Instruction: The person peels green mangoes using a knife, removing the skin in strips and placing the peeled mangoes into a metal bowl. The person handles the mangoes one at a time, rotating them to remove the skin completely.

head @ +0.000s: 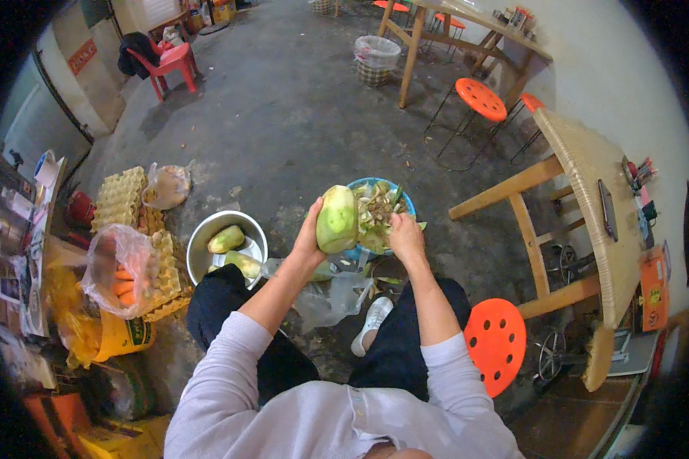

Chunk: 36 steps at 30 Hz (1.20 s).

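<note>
My left hand [310,232] holds a large pale-green gourd or squash [337,219] by its side, its skin looking largely peeled. To its right, my right hand [405,232] is closed, fingers curled; whether it grips a tool is hidden. Beneath and beyond that hand, a blue basin [411,205] is filled with vegetable peelings and scraps [377,209]. At my left knee stands a round metal pot [194,252] with green vegetable pieces [226,239] inside. Crumpled clear plastic bags [336,298] lie on the floor between my legs.
At left are egg trays [117,198], a plastic bag of carrots [120,275] and a cluttered shelf [46,229]. Orange stools [495,347] and a wooden table [585,166] stand at right. A lined wastebasket [376,60] and a red chair [175,60] are farther off.
</note>
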Each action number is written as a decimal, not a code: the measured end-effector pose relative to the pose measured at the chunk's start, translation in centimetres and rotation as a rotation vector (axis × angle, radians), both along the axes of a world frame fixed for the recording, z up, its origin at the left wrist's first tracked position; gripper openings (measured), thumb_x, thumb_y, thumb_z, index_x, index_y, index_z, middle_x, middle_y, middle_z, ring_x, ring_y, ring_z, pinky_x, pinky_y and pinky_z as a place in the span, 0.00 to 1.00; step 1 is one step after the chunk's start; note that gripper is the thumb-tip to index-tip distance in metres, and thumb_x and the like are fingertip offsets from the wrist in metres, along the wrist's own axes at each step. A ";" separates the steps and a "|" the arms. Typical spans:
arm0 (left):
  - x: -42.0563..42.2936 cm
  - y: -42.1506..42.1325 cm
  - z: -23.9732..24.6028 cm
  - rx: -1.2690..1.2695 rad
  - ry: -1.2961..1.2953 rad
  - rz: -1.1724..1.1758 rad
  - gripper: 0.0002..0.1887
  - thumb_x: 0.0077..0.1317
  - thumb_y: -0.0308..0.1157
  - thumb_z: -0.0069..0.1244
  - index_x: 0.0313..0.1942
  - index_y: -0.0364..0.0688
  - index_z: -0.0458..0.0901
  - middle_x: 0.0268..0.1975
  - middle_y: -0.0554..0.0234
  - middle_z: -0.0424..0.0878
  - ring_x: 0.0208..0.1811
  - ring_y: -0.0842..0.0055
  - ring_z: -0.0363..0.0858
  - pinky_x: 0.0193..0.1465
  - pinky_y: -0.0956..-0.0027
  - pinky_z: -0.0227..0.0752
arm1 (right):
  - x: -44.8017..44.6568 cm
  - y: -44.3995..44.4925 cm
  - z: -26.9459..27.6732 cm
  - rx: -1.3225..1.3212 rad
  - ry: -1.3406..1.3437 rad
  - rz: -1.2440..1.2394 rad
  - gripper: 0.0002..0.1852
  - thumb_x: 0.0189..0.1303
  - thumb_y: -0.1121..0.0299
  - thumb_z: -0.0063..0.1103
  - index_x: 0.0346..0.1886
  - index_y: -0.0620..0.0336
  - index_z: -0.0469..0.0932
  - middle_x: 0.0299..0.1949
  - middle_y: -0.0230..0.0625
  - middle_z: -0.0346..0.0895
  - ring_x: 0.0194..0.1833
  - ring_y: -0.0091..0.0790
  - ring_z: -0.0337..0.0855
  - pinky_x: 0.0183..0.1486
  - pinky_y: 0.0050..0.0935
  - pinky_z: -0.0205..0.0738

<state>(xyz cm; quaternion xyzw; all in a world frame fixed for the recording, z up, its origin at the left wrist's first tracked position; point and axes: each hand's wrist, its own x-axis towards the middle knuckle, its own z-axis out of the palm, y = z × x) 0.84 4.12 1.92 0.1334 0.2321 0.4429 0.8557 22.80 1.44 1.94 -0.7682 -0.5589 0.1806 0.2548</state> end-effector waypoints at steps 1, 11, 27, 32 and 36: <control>0.1 0.1 0.1 0.009 -0.020 0.008 0.28 0.74 0.56 0.41 0.66 0.49 0.72 0.61 0.57 0.80 0.58 0.63 0.82 0.59 0.51 0.78 | 0.5 0.0 -0.3 -0.022 -0.008 0.015 0.21 0.75 0.54 0.43 0.44 0.64 0.78 0.43 0.57 0.82 0.46 0.63 0.80 0.50 0.57 0.71; -1.2 1.0 0.6 0.110 0.102 0.093 0.28 0.73 0.55 0.45 0.65 0.47 0.72 0.60 0.57 0.81 0.57 0.64 0.83 0.57 0.51 0.79 | -1.3 -2.1 4.0 0.069 0.417 0.424 0.17 0.74 0.61 0.50 0.38 0.69 0.77 0.30 0.45 0.80 0.35 0.32 0.80 0.39 0.35 0.71; -3.7 1.5 1.4 0.253 0.468 0.215 0.22 0.68 0.47 0.57 0.52 0.41 0.73 0.44 0.58 0.80 0.44 0.74 0.83 0.45 0.65 0.81 | -1.3 -4.6 7.5 -0.105 0.061 0.601 0.18 0.75 0.58 0.45 0.38 0.64 0.77 0.35 0.56 0.81 0.39 0.62 0.81 0.42 0.53 0.72; -4.1 1.7 1.2 0.372 0.729 0.210 0.25 0.65 0.48 0.61 0.51 0.40 0.73 0.43 0.57 0.80 0.43 0.73 0.82 0.44 0.66 0.79 | -1.3 -5.0 6.0 -0.077 -0.025 0.664 0.19 0.75 0.58 0.44 0.38 0.66 0.77 0.37 0.60 0.81 0.43 0.64 0.80 0.44 0.56 0.72; -4.4 2.1 -0.2 0.300 0.748 0.231 0.27 0.65 0.49 0.61 0.51 0.39 0.72 0.45 0.57 0.80 0.44 0.73 0.81 0.45 0.67 0.77 | -2.1 -4.7 4.4 -0.107 0.129 0.731 0.22 0.77 0.57 0.40 0.34 0.67 0.76 0.32 0.57 0.80 0.38 0.60 0.81 0.43 0.51 0.73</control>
